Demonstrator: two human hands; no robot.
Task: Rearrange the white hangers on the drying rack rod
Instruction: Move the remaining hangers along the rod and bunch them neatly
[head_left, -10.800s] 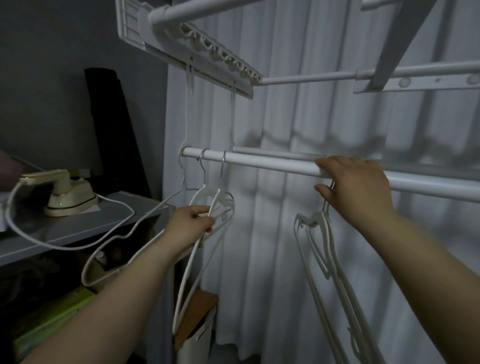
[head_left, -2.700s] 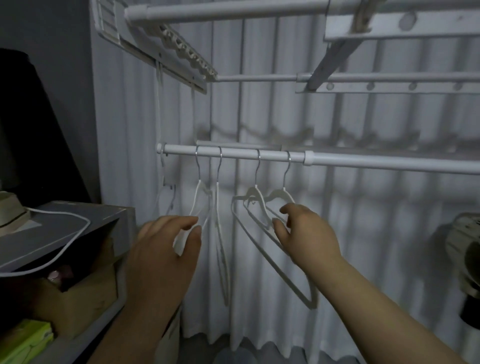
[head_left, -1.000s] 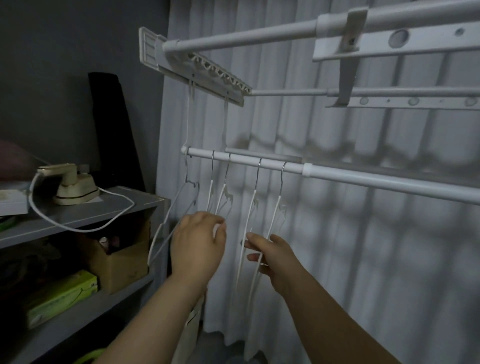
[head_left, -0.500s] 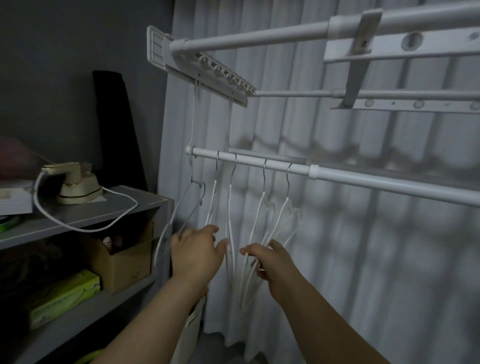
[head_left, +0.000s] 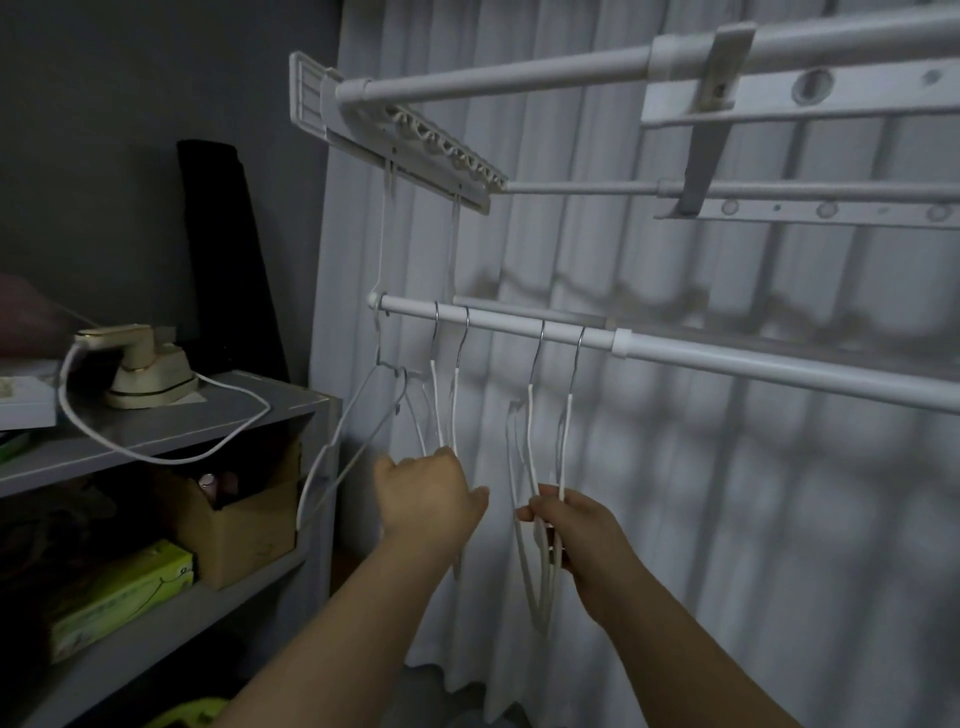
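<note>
Several white hangers hang by metal hooks from the white drying rack rod (head_left: 727, 364). A left pair of hangers (head_left: 444, 405) hangs near the rod's left end, and a right pair of hangers (head_left: 548, 431) hangs just left of the rod's collar. My left hand (head_left: 426, 493) grips the lower part of the left pair. My right hand (head_left: 576, 525) pinches the wires of the right pair together. One more thin hanger (head_left: 343, 447) dangles slanted from the rod's end, left of both hands.
A grey shelf unit (head_left: 218, 415) stands at the left, carrying a small iron (head_left: 140, 374) with a white cord, a cardboard box (head_left: 234, 519) and a green pack (head_left: 114, 592). White curtains hang behind. Upper rack rails (head_left: 519, 78) run overhead.
The two pairs of hangers have been drawn apart along the rod, leaving a wider gap between them. My right hand has closed on the right pair, my left on the left pair.
</note>
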